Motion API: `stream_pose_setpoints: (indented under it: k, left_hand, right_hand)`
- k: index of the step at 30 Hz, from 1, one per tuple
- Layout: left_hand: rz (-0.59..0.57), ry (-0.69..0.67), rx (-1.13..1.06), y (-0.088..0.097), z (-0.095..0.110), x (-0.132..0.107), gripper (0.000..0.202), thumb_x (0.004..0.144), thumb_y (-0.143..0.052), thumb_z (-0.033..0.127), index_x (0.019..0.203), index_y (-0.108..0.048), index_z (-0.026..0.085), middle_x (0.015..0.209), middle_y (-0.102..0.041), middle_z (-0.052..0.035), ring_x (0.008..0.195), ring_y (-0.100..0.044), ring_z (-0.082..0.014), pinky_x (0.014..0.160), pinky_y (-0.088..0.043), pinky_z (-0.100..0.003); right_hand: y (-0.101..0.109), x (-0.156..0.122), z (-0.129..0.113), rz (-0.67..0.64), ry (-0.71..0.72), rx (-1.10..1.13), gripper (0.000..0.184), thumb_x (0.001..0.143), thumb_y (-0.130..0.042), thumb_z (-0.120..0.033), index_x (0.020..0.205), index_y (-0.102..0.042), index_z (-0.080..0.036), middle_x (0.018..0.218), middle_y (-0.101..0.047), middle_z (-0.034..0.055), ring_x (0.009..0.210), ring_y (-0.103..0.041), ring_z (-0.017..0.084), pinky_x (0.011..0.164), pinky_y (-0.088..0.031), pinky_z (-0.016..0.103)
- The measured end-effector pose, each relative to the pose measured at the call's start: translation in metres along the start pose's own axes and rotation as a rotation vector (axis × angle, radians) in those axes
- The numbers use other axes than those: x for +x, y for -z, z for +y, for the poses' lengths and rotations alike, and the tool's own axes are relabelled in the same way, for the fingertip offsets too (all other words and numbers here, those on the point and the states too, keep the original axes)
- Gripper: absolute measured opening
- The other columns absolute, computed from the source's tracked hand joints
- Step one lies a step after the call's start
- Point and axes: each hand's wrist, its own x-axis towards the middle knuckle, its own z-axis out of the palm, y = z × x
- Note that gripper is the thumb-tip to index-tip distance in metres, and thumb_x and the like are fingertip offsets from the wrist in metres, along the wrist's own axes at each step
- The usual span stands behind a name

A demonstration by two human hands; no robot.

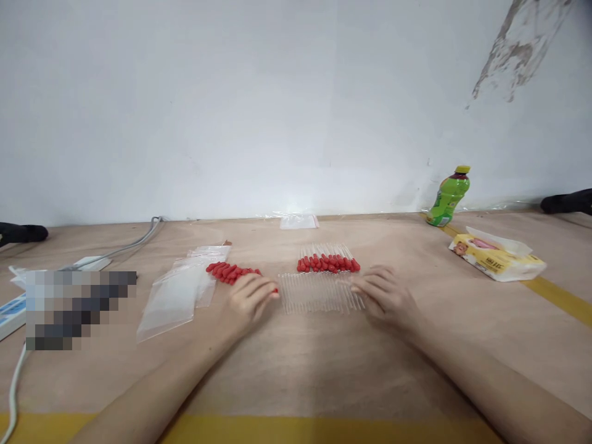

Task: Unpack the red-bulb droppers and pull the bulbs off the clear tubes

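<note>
My left hand (252,298) is closed in a pinch, with a small red rubber bulb (276,291) at its fingertips. Beside and partly behind it lies a pile of similar red rubber bulbs (226,271). A row of thin clear tubes (314,293) lies side by side between my hands. At the row's right end, my right hand (385,291) has its thumb and fingers drawn together on a clear tube's upper end; slight blur softens this contact. Just beyond the row, several clear tubes capped with red bulbs (328,263) lie together, their bulbs towards me.
Clear plastic bags (173,296) lie at the left, and another small bag (299,221) by the wall. A power strip (13,316) and grey cable (134,245) are far left. At right stand a green bottle (448,200) and a yellow tissue pack (497,256).
</note>
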Motion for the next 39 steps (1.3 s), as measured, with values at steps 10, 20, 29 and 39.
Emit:
stream_pose_setpoints:
  k: [10,20,29,39]
  left_hand:
    - [-0.007,0.772,0.114,0.046,-0.094,-0.011,0.036,0.078,-0.043,0.034,0.102,-0.059,0.015,0.078,-0.055,-0.0052,0.070,-0.055,-0.0176,0.064,-0.046,-0.030]
    - [-0.059,0.898,0.110,0.042,-0.123,-0.030,0.035,0.070,-0.049,0.047,0.087,-0.057,0.017,0.079,-0.063,-0.0026,0.061,-0.053,-0.0144,0.057,-0.041,-0.025]
    - [-0.070,0.921,0.115,0.041,-0.128,-0.030,0.038,0.073,-0.044,0.050,0.083,-0.061,0.017,0.071,-0.063,-0.0018,0.063,-0.055,-0.0157,0.058,-0.040,-0.025]
    - [0.050,0.578,0.178,0.029,-0.084,0.006,0.024,0.078,-0.047,0.039,0.080,-0.061,0.020,0.087,-0.061,-0.0035,0.084,-0.055,-0.0189,0.077,-0.042,-0.030]
  right_hand:
    - [-0.005,-0.005,0.024,-0.353,-0.772,0.016,0.029,0.071,-0.044,-0.019,0.094,-0.062,-0.015,0.060,-0.060,0.0009,0.054,-0.052,0.013,0.053,-0.035,0.022]
    - [-0.020,-0.012,0.015,-0.335,-0.742,0.018,0.025,0.070,-0.041,-0.018,0.088,-0.058,-0.014,0.056,-0.056,0.0000,0.052,-0.052,0.014,0.056,-0.038,0.024]
    - [-0.023,-0.012,0.011,-0.331,-0.700,0.049,0.023,0.072,-0.042,-0.017,0.085,-0.061,-0.014,0.072,-0.065,0.0051,0.061,-0.057,0.015,0.060,-0.041,0.025]
    - [-0.021,-0.013,0.023,-0.300,-0.827,0.084,0.030,0.079,-0.039,-0.027,0.094,-0.061,-0.015,0.072,-0.065,0.0046,0.059,-0.057,0.015,0.056,-0.039,0.025]
